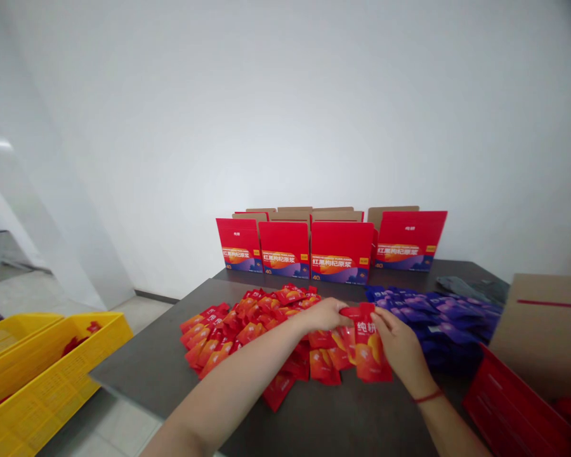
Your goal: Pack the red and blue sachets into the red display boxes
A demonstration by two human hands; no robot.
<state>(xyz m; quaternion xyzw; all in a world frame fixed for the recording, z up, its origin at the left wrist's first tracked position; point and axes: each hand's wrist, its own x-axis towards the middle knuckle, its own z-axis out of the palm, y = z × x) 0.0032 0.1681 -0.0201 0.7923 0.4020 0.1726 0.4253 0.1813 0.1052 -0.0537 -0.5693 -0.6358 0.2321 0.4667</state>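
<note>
Red pouches [368, 352] hang from my hands near the middle of the table, overlapping one another. My left hand [327, 315] is closed on the top of the pouches at their left side. On the right, my right hand [400, 339] pinches the top right edge of the front pouch. A large heap of red and orange pouches [247, 324] lies to the left, partly behind my left forearm. Purple pouches [438, 317] are piled beyond my right hand.
Red printed boxes [342, 251] stand open in rows at the table's [147, 355] back. An open carton [547, 343] with a red flap is at the right. Yellow crates [61, 365] holding red pouches stand at the lower left. Clear plastic [471, 287] lies at the back right.
</note>
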